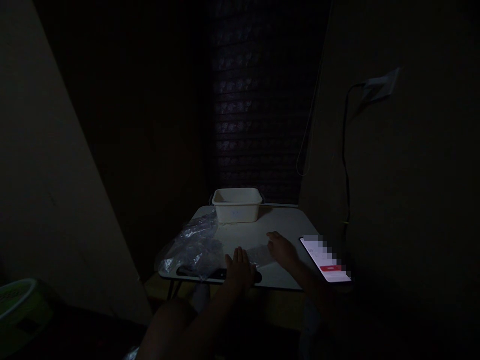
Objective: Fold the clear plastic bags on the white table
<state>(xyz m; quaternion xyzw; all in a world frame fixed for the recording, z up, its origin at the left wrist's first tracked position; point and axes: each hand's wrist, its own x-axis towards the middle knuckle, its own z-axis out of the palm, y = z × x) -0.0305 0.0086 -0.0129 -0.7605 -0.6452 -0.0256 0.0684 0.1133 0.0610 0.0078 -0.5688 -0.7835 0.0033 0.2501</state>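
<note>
A: Report the near zone, starting with obscured items.
B: Lighting is low. The forearms fade into shadow at the bottom, and the green container (18, 307) at lower left is cut off by the frame. The left hand (240, 271) covers part of the dark slot (258, 277) along the front edge of the bench (281, 220).

A: State of each hand?
B: Left hand: open, palm down, fingers extended away from the wearer. Right hand (283, 251): index finger extended toward the left, other fingers bent. Whether it grips anything cannot be told.

A: Locate the clear plastic film (195, 250) and its orientation.
B: Front left of the bench, crumpled, partly over the slot. Its long axis runs obliquely, from the front left corner to the left side of the white tub (238, 212). A thin clear patch also shows between the hands; its link to the film is unclear.

A: Edges and room?
B: The phone (322, 260) lies along the right edge, screen lit, partly pixelated. Bare surface extends between it and the right hand, and onward to the tub near the far edge.

A: Beyond?
B: A dark, ribbed covering (234, 107), its detail hard to resolve.
</note>
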